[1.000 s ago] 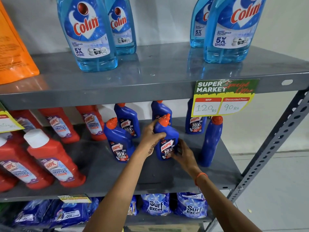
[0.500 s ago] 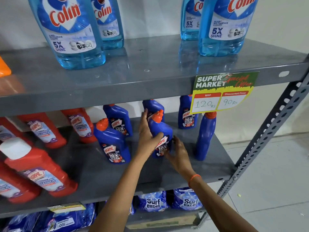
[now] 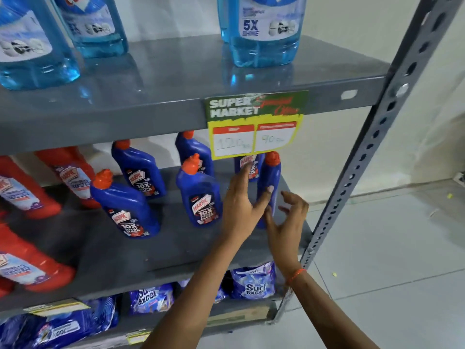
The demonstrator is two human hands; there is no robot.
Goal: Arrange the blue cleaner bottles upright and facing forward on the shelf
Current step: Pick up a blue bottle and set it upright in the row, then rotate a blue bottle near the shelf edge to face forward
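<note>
Several blue Harpic bottles with orange caps stand upright on the grey middle shelf [image 3: 105, 250]. The front middle bottle [image 3: 200, 197] shows its label forward, as does the front left one [image 3: 127, 210]. At the right, a bottle [image 3: 270, 177] stands with its plain back outward. My left hand [image 3: 241, 205] is spread, its thumb touching this bottle's side. My right hand [image 3: 289, 222] hovers with curled, apart fingers just right of the bottle's base. Neither hand grips anything. Two more labelled bottles [image 3: 141, 170] [image 3: 196, 152] stand behind.
Red Harpic bottles [image 3: 27, 195] fill the shelf's left part. Pale blue Colin bottles [image 3: 266, 31] stand on the upper shelf, whose edge carries a price tag [image 3: 255, 124]. A perforated steel upright [image 3: 372, 147] bounds the right side. Surf Excel packs [image 3: 254, 283] lie below.
Both hands have let go of the front middle bottle and moved right to the back-facing bottle. The camera view has shifted downward and to the right.
</note>
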